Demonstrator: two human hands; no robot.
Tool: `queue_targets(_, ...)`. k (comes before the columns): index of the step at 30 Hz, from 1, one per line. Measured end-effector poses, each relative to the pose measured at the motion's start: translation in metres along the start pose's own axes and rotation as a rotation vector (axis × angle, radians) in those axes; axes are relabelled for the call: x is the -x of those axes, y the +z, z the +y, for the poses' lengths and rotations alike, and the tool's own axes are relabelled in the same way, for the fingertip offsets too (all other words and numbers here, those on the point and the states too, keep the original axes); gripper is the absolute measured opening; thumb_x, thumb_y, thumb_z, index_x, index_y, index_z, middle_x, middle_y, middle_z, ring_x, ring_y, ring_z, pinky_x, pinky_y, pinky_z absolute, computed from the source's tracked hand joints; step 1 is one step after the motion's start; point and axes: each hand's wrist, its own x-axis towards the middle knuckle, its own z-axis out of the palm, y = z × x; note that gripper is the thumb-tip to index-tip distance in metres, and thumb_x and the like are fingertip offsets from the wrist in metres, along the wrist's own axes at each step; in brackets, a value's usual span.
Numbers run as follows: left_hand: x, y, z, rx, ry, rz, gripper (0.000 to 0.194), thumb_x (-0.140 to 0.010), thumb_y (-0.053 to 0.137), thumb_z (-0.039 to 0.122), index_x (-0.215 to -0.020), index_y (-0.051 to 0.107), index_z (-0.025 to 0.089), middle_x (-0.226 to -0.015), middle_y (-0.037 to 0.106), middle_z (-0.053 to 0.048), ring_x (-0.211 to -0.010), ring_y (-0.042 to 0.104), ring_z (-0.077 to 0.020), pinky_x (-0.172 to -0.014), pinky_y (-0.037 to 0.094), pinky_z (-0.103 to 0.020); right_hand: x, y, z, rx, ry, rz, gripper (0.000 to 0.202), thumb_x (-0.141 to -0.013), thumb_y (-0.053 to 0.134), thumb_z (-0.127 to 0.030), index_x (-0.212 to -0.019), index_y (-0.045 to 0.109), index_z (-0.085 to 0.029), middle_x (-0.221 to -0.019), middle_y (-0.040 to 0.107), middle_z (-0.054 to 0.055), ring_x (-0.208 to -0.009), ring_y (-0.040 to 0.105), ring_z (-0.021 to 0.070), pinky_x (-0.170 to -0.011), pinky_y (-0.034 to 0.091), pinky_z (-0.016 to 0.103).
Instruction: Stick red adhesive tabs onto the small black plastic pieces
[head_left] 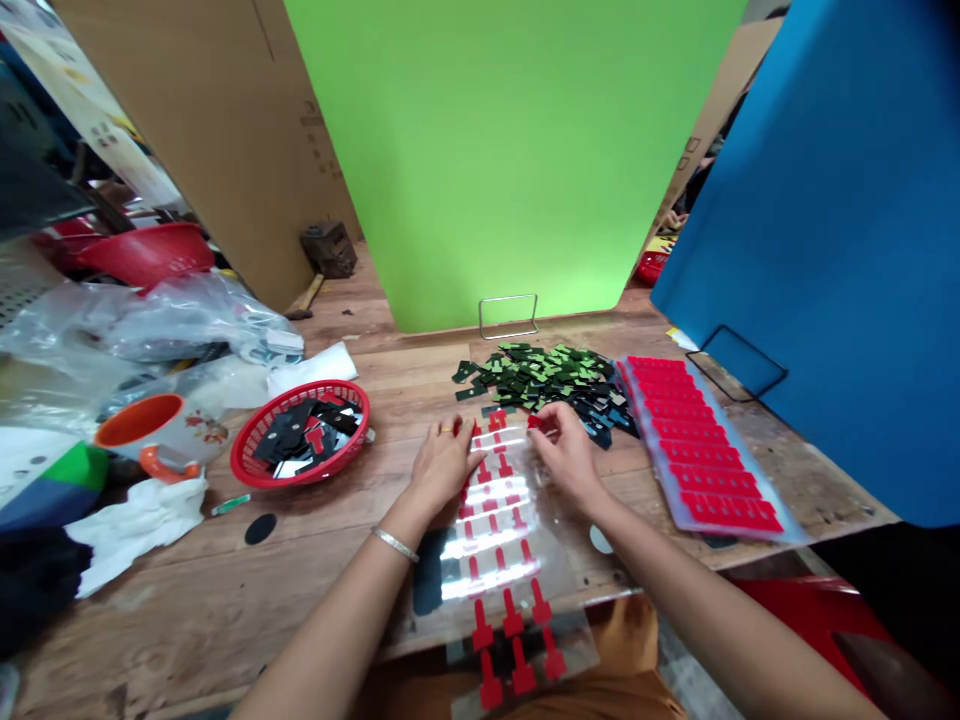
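A clear plastic sheet point(551, 540) bearing rows of red T-shaped pieces point(512, 612) lies before me and hangs over the table's front edge. My left hand point(444, 462) rests at the sheet's upper left side, its fingers partly spread on the plastic. At the upper right, my right hand point(566, 450) pinches a small red piece point(533, 422) between thumb and forefinger. Just beyond both hands is a heap of small dark and green pieces point(551, 375). A stack of sheets with red pieces point(697, 440) lies to the right.
A red basket point(244, 462) with black and red pieces stands left, beside an orange-and-white mug point(176, 440) and crumpled tissue point(142, 520). Upright green point(510, 150) and blue point(847, 280) panels on wire stands close off the back and right. Plastic bags point(150, 325) fill the far left.
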Motion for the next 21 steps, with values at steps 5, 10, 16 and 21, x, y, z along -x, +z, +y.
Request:
queue_targets(5, 0.001, -0.004, 0.000, 0.028, 0.037, 0.009, 0.051, -0.084, 0.047, 0.041, -0.130, 0.043, 0.018, -0.128, 0.043, -0.014, -0.113, 0.040, -0.0288, -0.096, 0.033, -0.038, 0.005, -0.048, 0.032, 0.310, 0.115, 0.049, 0.027, -0.075, 0.049, -0.021, -0.102, 0.047, -0.017, -0.090, 0.056, 0.005, -0.077, 0.056, 0.0178, -0.071, 0.045, 0.030)
queue_targets(10, 0.012, -0.007, 0.008, 0.208, -0.016, 0.140, 0.052, -0.085, 0.048, 0.037, -0.133, 0.039, 0.020, -0.130, 0.042, -0.012, -0.117, 0.041, -0.0266, -0.099, 0.034, -0.037, 0.013, -0.073, 0.045, 0.693, 0.119, 0.050, 0.057, -0.075, 0.053, -0.020, -0.130, 0.036, -0.023, -0.120, 0.040, 0.012, -0.101, 0.051, 0.0243, -0.083, 0.044, 0.035)
queue_targets(16, 0.037, -0.014, 0.036, 0.484, 0.003, 0.189, 0.042, -0.083, 0.052, 0.034, -0.124, 0.052, 0.021, -0.128, 0.049, -0.010, -0.120, 0.044, -0.0235, -0.101, 0.034, -0.037, 0.013, -0.075, 0.051, 0.827, 0.083, -0.018, 0.062, -0.077, 0.048, -0.013, -0.136, 0.028, -0.018, -0.101, 0.054, 0.012, -0.097, 0.051, 0.0264, -0.085, 0.040, 0.037)
queue_targets(21, 0.059, -0.013, 0.061, 1.084, -0.151, -0.002, 0.032, -0.081, 0.056, 0.040, -0.104, 0.064, 0.019, -0.103, 0.066, -0.008, -0.093, 0.063, -0.0219, -0.085, 0.047, -0.035, 0.010, -0.076, 0.052, 0.739, 0.168, 0.003, 0.059, -0.074, 0.051, -0.018, -0.129, 0.031, -0.012, -0.084, 0.059, 0.008, -0.081, 0.056, 0.0245, -0.073, 0.043, 0.033)
